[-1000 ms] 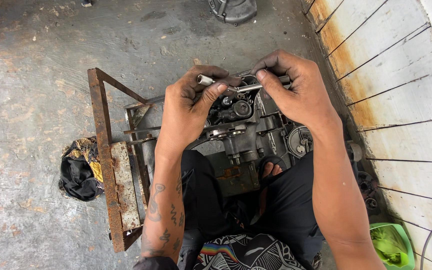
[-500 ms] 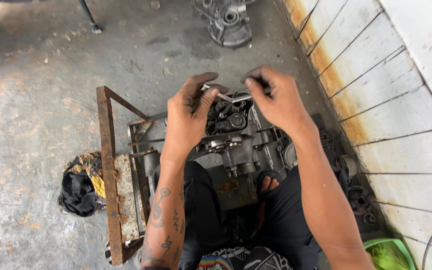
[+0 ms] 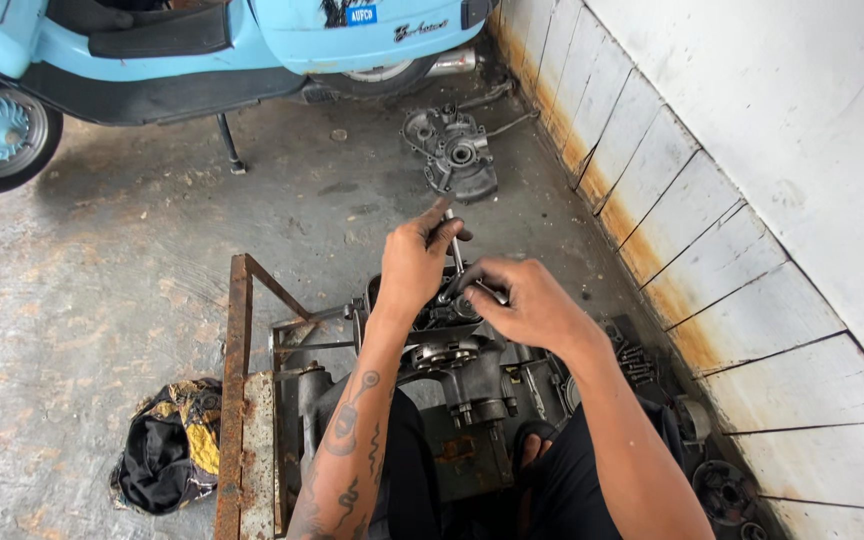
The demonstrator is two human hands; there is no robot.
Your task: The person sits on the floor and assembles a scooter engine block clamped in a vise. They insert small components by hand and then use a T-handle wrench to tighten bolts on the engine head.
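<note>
The left hand [image 3: 418, 262] is closed around the upper end of a thin metal tool [image 3: 449, 232], whose shaft runs down from the fist toward the top of an engine [image 3: 452, 370]. Just beside it, the right hand [image 3: 525, 305] curls its fingers over the lower end of the same tool, right where it meets the engine (what the fingertips pinch there is hidden). The engine sits directly under both hands, held in a rusty metal frame [image 3: 237, 390] between the person's knees.

Left of the frame a black and yellow rag [image 3: 167, 450] lies crumpled on the concrete floor [image 3: 102, 290]. Beyond the hands, a separate engine casing [image 3: 455, 155] rests on the floor near the tiled wall [image 3: 712, 260]. A light blue scooter [image 3: 202, 50] stands at the far edge, well apart.
</note>
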